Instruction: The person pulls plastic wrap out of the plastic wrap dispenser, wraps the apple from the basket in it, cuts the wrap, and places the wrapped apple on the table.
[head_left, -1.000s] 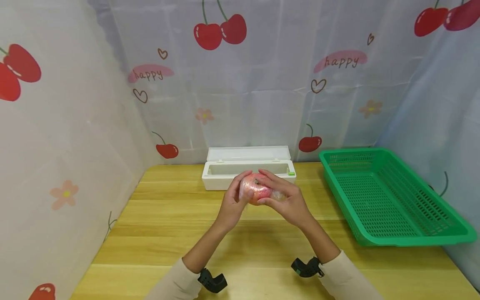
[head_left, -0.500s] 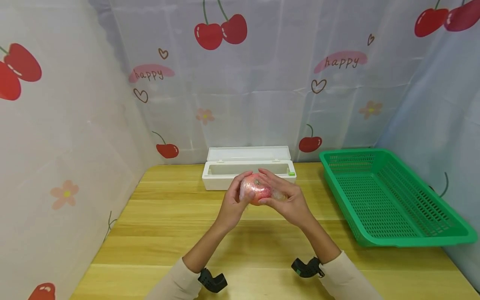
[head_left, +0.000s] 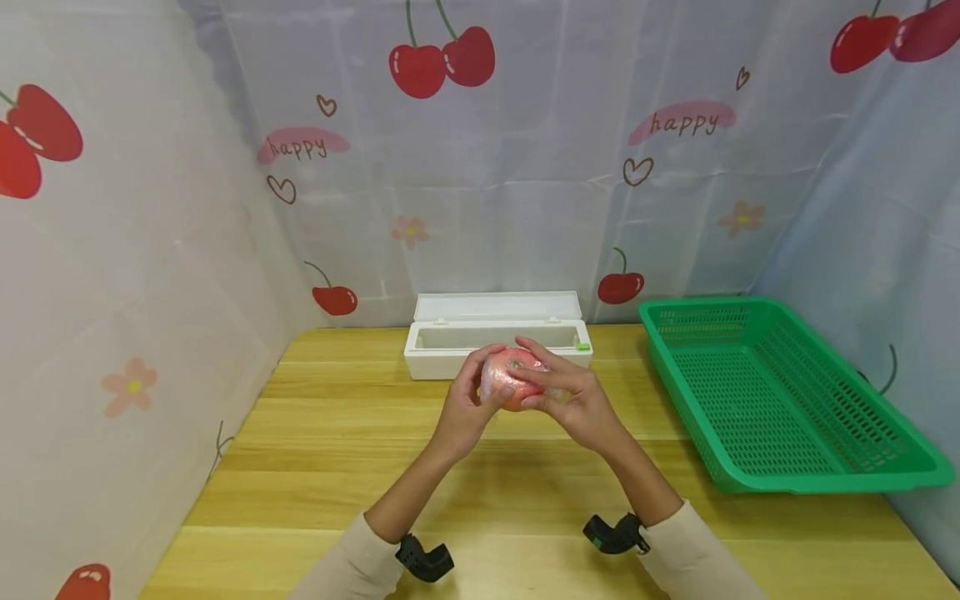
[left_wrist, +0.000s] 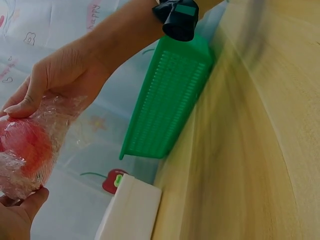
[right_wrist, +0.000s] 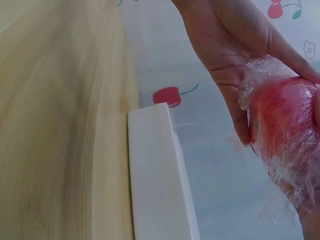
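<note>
A red-pink apple (head_left: 498,377) in clear plastic wrap (left_wrist: 60,112) is held up between both hands over the table. My left hand (head_left: 464,410) grips its left side, thumb on the near face and fingers behind. From the right, my right hand (head_left: 587,408) grips it, thumb at the near lower side. One right finger lies across the top by the stem hollow, another reaches round the far side. Gathered wrap bunches under the right palm, and loose, crumpled film hangs around the apple (right_wrist: 277,117) in the right wrist view.
A white box (head_left: 450,365) with its lid (head_left: 498,307) raised and a green tab (head_left: 583,347) stands behind the hands. On the right is a green perforated basket (head_left: 757,482). Cherry-printed curtains (head_left: 525,217) enclose the wooden table (head_left: 322,467).
A right finger has come down across the apple's top, and the apple has shifted very slightly in the hands. Both arms stay in nearly the same place.
</note>
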